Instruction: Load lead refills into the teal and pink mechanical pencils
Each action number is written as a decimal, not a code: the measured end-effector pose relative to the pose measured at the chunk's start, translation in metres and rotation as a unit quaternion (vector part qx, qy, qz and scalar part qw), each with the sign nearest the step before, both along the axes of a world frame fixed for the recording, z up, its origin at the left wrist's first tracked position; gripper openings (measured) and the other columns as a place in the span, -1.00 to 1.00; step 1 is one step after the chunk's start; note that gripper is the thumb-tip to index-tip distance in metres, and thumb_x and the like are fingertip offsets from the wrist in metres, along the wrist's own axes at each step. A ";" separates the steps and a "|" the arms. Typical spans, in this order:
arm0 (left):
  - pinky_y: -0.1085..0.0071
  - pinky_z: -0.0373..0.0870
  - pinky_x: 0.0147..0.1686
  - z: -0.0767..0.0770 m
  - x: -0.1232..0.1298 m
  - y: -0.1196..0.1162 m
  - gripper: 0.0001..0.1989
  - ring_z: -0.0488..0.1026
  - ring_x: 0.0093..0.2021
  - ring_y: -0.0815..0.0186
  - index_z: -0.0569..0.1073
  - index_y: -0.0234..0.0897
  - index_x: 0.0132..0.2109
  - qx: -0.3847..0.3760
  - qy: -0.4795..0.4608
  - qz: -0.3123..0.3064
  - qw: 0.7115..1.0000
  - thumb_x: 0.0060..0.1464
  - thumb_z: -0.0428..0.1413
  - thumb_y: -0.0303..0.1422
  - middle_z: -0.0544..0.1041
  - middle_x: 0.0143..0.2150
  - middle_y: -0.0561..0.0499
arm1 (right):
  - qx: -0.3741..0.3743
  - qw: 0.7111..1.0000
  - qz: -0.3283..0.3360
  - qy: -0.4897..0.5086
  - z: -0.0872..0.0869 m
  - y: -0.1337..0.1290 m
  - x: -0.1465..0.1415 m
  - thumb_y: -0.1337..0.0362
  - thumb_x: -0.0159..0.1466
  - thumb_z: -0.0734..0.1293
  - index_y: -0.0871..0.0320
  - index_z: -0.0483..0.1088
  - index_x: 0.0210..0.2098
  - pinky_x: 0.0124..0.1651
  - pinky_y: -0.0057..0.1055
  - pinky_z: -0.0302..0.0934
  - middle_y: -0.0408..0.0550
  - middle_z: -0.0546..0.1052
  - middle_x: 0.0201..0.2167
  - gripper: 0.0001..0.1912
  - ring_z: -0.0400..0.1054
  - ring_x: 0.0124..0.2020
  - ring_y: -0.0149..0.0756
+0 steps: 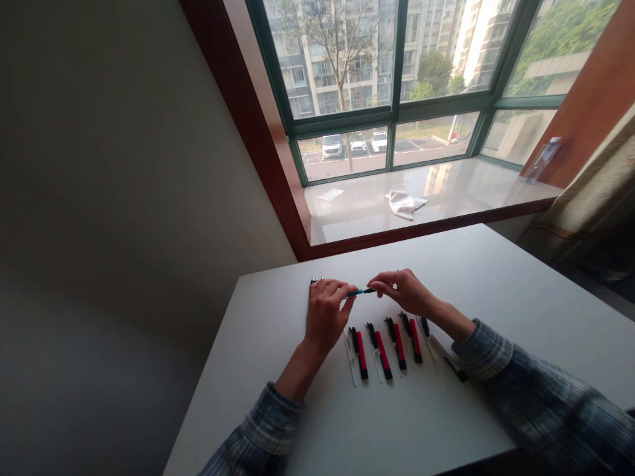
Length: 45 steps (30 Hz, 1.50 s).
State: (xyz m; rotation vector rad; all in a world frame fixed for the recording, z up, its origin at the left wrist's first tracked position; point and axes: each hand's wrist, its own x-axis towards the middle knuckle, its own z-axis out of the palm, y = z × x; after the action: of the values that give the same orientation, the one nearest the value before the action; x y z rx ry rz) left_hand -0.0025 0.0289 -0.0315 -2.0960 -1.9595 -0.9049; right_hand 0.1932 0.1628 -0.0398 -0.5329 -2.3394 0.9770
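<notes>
My left hand [327, 305] is closed in a pinch on a teal pen barrel [356, 292]. My right hand [403, 291] pinches a small black pen part [370, 290], which lines up with the barrel's end; whether the two touch, I cannot tell. Below my hands lies a row of several pen part sets, with black pieces [373, 337], red barrels [383, 357] and thin white refills [351, 360]. Under my right forearm is a white barrel with a black end [455, 370]. Dark items with shiny tips [314, 281] show partly behind my left hand.
The white table [307, 430] meets a window sill [357, 215] holding a crumpled cloth [404, 203], a paper slip [331, 194] and a clear bottle [542, 160]. A dark wall [124, 198] stands left, a curtain [580, 192] right.
</notes>
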 end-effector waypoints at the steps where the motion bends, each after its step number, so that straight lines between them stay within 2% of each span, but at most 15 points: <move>1: 0.04 0.27 0.11 -0.001 0.000 0.000 -0.86 0.49 0.00 0.10 0.58 -0.12 -0.06 0.002 0.000 0.003 1.000 0.32 0.13 -0.36 0.65 -0.11 -0.01 | -0.010 1.000 0.000 0.002 0.000 0.001 0.001 0.00 0.42 0.31 0.08 0.56 -0.04 -0.26 -0.33 0.36 -0.06 0.65 -0.33 -0.67 0.49 -0.36 -0.27; 4: 0.05 0.28 0.09 -0.004 -0.002 0.000 -0.87 0.49 -0.02 0.11 0.57 -0.13 -0.06 0.007 -0.004 0.011 1.000 0.31 0.14 -0.36 0.65 -0.11 0.00 | -0.040 0.999 0.008 0.018 0.000 0.003 0.003 0.05 0.32 0.42 0.08 0.49 0.05 -0.18 -0.29 0.42 -0.04 0.64 -0.23 -0.62 0.52 -0.25 -0.24; 8: 0.05 0.29 0.10 -0.007 -0.003 0.000 -0.87 0.50 -0.02 0.13 0.57 -0.13 -0.06 0.008 -0.010 0.010 1.000 0.32 0.14 -0.36 0.65 -0.11 0.01 | -0.058 0.997 0.035 0.039 -0.001 0.005 0.003 0.13 0.32 0.41 0.11 0.51 -0.07 -0.18 -0.30 0.44 -0.05 0.63 -0.23 -0.75 0.51 -0.27 -0.28; 11: 0.06 0.29 0.10 -0.007 -0.003 0.000 -0.87 0.49 -0.01 0.13 0.57 -0.13 -0.05 0.006 -0.014 0.006 1.000 0.32 0.13 -0.36 0.65 -0.11 0.02 | -0.048 0.997 0.034 0.049 -0.001 0.004 0.003 0.15 0.33 0.41 0.12 0.53 -0.13 -0.20 -0.30 0.43 -0.07 0.64 -0.24 -0.80 0.49 -0.30 -0.29; 20: 0.08 0.30 0.09 -0.008 -0.004 0.001 -0.87 0.50 -0.01 0.14 0.57 -0.13 -0.06 0.000 -0.027 -0.004 1.000 0.31 0.14 -0.35 0.65 -0.11 0.01 | -0.004 0.999 0.014 0.046 0.000 0.004 0.002 0.08 0.34 0.41 0.07 0.58 -0.14 -0.15 -0.30 0.38 -0.08 0.67 -0.24 -0.77 0.51 -0.28 -0.27; 23: 0.08 0.30 0.09 -0.007 -0.004 0.001 -0.87 0.49 -0.01 0.14 0.57 -0.14 -0.07 -0.004 -0.025 -0.006 1.000 0.31 0.14 -0.36 0.64 -0.11 0.01 | 0.008 1.000 0.001 0.012 0.001 0.003 0.001 0.04 0.39 0.36 0.08 0.59 -0.16 -0.18 -0.33 0.35 -0.10 0.66 -0.33 -0.73 0.50 -0.34 -0.29; 27: 0.07 0.30 0.10 -0.005 -0.004 0.002 -0.87 0.50 -0.01 0.13 0.57 -0.13 -0.06 -0.005 -0.022 -0.009 1.000 0.31 0.14 -0.36 0.64 -0.11 0.01 | -0.009 0.999 -0.008 -0.030 0.000 0.001 0.001 -0.03 0.46 0.23 0.15 0.58 -0.27 -0.37 -0.39 0.27 -0.09 0.60 -0.49 -0.55 0.39 -0.52 -0.35; 29: 0.07 0.30 0.09 -0.004 -0.004 0.002 -0.87 0.50 -0.01 0.13 0.57 -0.12 -0.07 -0.004 -0.025 -0.002 1.000 0.30 0.14 -0.37 0.64 -0.11 0.01 | -0.023 0.999 0.000 -0.027 0.000 0.001 0.001 -0.04 0.46 0.23 0.14 0.58 -0.18 -0.37 -0.39 0.27 -0.08 0.60 -0.46 -0.57 0.38 -0.51 -0.35; 31: 0.07 0.30 0.09 -0.004 -0.003 0.002 -0.88 0.50 -0.02 0.13 0.57 -0.11 -0.08 -0.002 -0.030 0.004 1.000 0.30 0.15 -0.37 0.64 -0.12 0.02 | -0.038 0.999 0.011 -0.011 0.000 0.001 0.002 -0.03 0.41 0.30 0.11 0.52 0.00 -0.32 -0.38 0.31 -0.07 0.63 -0.38 -0.61 0.42 -0.43 -0.32; 33: 0.08 0.30 0.09 -0.003 -0.003 0.002 -0.89 0.50 -0.02 0.13 0.57 -0.11 -0.10 -0.001 -0.034 0.006 0.999 0.29 0.15 -0.37 0.65 -0.12 0.03 | -0.045 0.999 0.018 0.006 0.001 0.002 0.002 0.01 0.35 0.38 0.10 0.46 0.06 -0.27 -0.36 0.35 -0.06 0.63 -0.29 -0.60 0.46 -0.34 -0.29; 36: 0.09 0.31 0.08 -0.004 -0.002 0.001 -0.89 0.50 -0.02 0.14 0.57 -0.12 -0.10 0.000 -0.033 0.004 0.999 0.30 0.15 -0.37 0.64 -0.12 0.02 | -0.027 0.999 0.016 0.005 0.002 0.002 0.002 0.06 0.37 0.36 0.13 0.50 -0.11 -0.27 -0.36 0.33 -0.05 0.63 -0.29 -0.73 0.44 -0.35 -0.30; 38: 0.09 0.30 0.09 -0.004 -0.002 0.001 -0.89 0.50 -0.02 0.14 0.56 -0.13 -0.09 -0.001 -0.032 0.003 0.999 0.30 0.14 -0.37 0.64 -0.12 0.02 | -0.012 1.000 0.013 -0.015 0.002 0.002 0.002 0.05 0.41 0.30 0.13 0.52 -0.20 -0.33 -0.38 0.29 -0.07 0.61 -0.36 -0.71 0.40 -0.42 -0.34; 42: 0.07 0.29 0.11 -0.004 -0.002 0.001 -0.88 0.49 0.00 0.14 0.56 -0.13 -0.07 -0.004 -0.034 0.002 0.999 0.32 0.13 -0.36 0.64 -0.10 0.01 | -0.008 1.000 0.012 -0.011 0.002 0.002 0.002 0.05 0.38 0.35 0.14 0.49 -0.09 -0.34 -0.40 0.28 -0.08 0.61 -0.34 -0.71 0.40 -0.41 -0.35; 45: 0.06 0.29 0.11 -0.004 -0.001 0.001 -0.88 0.50 0.00 0.13 0.55 -0.12 -0.07 -0.005 -0.038 -0.002 0.999 0.33 0.11 -0.35 0.64 -0.09 0.00 | -0.014 1.000 0.022 -0.013 0.002 0.001 0.002 0.05 0.41 0.31 0.15 0.48 -0.19 -0.37 -0.42 0.27 -0.09 0.58 -0.41 -0.71 0.37 -0.46 -0.37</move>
State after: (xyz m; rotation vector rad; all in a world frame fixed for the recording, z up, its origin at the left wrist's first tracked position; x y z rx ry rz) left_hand -0.0039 0.0295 -0.0354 -2.1027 -1.9999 -0.9902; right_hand 0.1956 0.1638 -0.0382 -0.5104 -2.3727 1.0289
